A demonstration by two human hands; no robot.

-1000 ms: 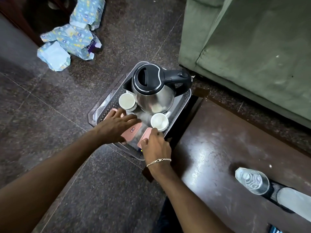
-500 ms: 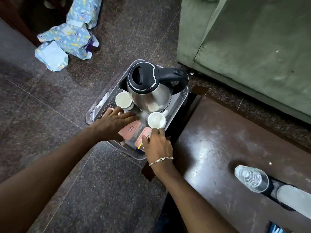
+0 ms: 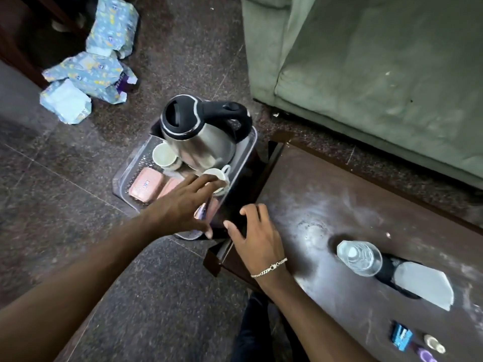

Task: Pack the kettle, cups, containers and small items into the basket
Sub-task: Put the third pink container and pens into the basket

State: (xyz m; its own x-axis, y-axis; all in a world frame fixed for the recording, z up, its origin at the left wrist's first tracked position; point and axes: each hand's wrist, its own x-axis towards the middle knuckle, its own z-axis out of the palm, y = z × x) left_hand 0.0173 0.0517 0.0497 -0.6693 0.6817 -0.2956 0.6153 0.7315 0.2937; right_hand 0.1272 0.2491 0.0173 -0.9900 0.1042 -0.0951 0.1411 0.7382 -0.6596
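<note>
Your left hand (image 3: 183, 207), fingers spread, reaches over the cup (image 3: 218, 175) beside the kettle (image 3: 198, 142) in the basket (image 3: 122, 178) at centre frame; a careless nudge could tip it. Your right hand (image 3: 256, 239) hovers wide and empty by the tabletop (image 3: 326, 205) corner.

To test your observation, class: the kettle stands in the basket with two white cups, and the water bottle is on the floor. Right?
No: the head view shows the water bottle on the wooden table, not the floor. The kettle and two cups are in the basket.
</note>
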